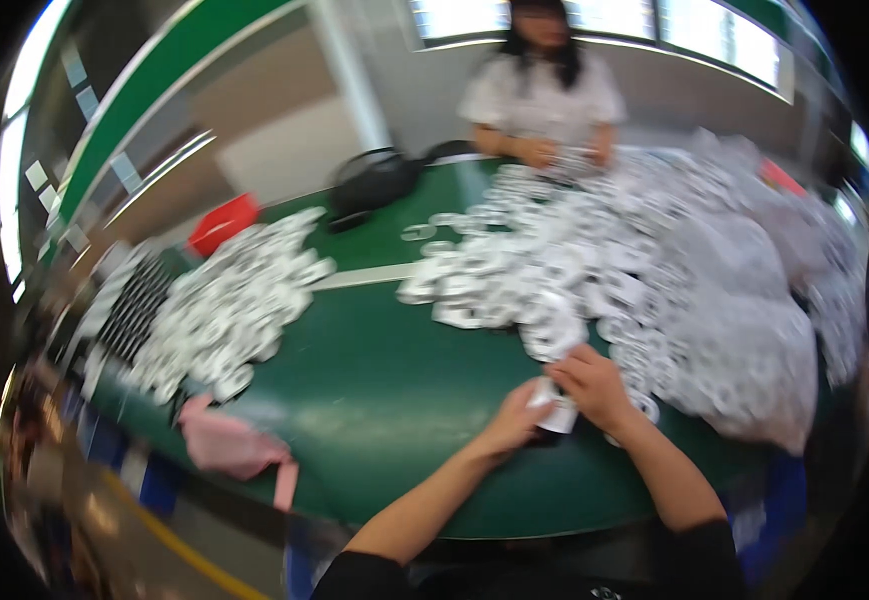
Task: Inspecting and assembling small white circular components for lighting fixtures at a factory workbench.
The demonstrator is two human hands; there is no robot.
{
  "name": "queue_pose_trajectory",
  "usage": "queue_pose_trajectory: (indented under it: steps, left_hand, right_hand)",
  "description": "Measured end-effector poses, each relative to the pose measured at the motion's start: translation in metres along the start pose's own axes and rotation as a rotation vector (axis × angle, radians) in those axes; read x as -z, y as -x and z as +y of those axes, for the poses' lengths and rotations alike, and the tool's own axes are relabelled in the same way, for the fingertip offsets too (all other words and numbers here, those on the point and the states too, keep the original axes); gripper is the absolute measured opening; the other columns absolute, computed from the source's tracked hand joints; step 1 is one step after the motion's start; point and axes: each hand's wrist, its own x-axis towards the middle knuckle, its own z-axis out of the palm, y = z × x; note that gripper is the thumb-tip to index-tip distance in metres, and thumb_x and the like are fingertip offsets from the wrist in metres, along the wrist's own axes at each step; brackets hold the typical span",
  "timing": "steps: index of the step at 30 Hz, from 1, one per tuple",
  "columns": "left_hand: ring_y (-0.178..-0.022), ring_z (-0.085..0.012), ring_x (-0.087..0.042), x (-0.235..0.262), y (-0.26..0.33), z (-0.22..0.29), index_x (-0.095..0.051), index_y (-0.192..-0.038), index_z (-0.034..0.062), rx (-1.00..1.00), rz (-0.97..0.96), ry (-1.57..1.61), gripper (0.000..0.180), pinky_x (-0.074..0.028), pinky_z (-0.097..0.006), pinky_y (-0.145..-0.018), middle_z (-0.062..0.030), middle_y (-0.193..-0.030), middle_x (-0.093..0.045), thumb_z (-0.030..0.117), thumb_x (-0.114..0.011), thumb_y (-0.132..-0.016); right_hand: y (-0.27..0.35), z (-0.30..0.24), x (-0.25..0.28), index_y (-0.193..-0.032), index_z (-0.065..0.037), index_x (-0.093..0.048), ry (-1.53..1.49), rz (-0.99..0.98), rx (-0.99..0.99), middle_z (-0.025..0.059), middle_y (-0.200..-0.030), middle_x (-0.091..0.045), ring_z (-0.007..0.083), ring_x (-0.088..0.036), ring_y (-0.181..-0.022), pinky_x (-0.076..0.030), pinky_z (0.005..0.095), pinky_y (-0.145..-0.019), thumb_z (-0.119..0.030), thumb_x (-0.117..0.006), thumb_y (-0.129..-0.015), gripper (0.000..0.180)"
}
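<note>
Black-sleeved arms overhang the desk, left hand gripping a white piece, right hand pinching it, apparently for steadiness.

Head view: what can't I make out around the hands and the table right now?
- White piece: head view; exact shape, blurred and partly covered by the left hand.
- Right hand: head view; fingertip contact, lost in blur.
- Plastic bag: head view; exact contents, veiled by cloudy plastic.
- Co-worker's hand: head view; what it holds, small and blurred.
</note>
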Motion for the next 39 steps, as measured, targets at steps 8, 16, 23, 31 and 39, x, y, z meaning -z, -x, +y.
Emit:
queue_pose_trajectory:
  steps: [8, 16, 23, 31, 39]
  left_hand:
    - [-0.085, -0.0153, -0.055, -0.012, -0.019, -0.007, -0.053, -0.104, -0.0019, -0.43, -0.005, -0.413, 0.038, -0.045, -0.029, -0.075, -0.0123, -0.091, -0.06, 0.007, -0.053, -0.067]
    - [-0.078, -0.0313, -0.056, -0.004, 0.0, 0.004, -0.052, -0.095, -0.0023, -0.474, -0.087, -0.476, 0.031, -0.044, -0.037, -0.072, -0.0185, -0.082, -0.058, 0.014, -0.055, -0.068]
    - [-0.072, -0.0359, -0.053, -0.007, -0.017, -0.01, -0.052, -0.079, 0.0, -0.496, 0.107, -0.573, 0.02, -0.042, -0.042, -0.066, -0.0178, -0.074, -0.057, 0.02, -0.053, -0.08]
    - [-0.071, -0.0358, -0.054, -0.002, -0.006, 0.007, -0.052, -0.077, 0.0006, -0.416, 0.103, -0.701, 0.025, -0.041, -0.041, -0.064, -0.0183, -0.073, -0.057, 0.022, -0.045, -0.088]
    - [-0.084, -0.011, -0.044, -0.02, -0.019, -0.018, -0.035, -0.107, 0.0023, -0.565, 0.113, -0.214, 0.029, -0.04, -0.026, -0.071, -0.0091, -0.092, -0.045, 0.012, -0.052, -0.086]
  right_hand:
    - [0.018, 0.03, 0.014, -0.073, 0.003, -0.057, -0.281, 0.072, -0.196, 0.005, -0.066, -0.047, 0.0128, -0.043, -0.063, -0.032, 0.0273, -0.055, -0.006, -0.054, -0.085, 0.015]
    - [0.013, 0.051, 0.019, -0.076, 0.001, -0.059, -0.548, -0.236, -0.308, -0.0001, -0.069, -0.055, 0.0056, -0.048, -0.062, -0.036, 0.0203, -0.055, -0.006, -0.056, -0.084, 0.011]
    - [0.019, 0.051, 0.008, -0.076, -0.004, -0.047, -0.519, -0.242, -0.323, -0.002, -0.069, -0.044, 0.0053, -0.038, -0.064, -0.031, 0.0203, -0.057, -0.006, -0.051, -0.088, 0.012]
    - [0.018, 0.041, 0.005, -0.075, -0.004, -0.045, -0.472, -0.27, -0.254, -0.0017, -0.068, -0.041, 0.0064, -0.036, -0.063, -0.032, 0.0222, -0.057, -0.012, -0.045, -0.093, 0.019]
    - [0.023, 0.086, -0.015, -0.084, -0.006, -0.052, -0.78, -0.036, -0.345, -0.0009, -0.078, -0.054, 0.0044, -0.048, -0.069, -0.039, 0.0191, -0.061, -0.022, -0.045, -0.095, 0.021]
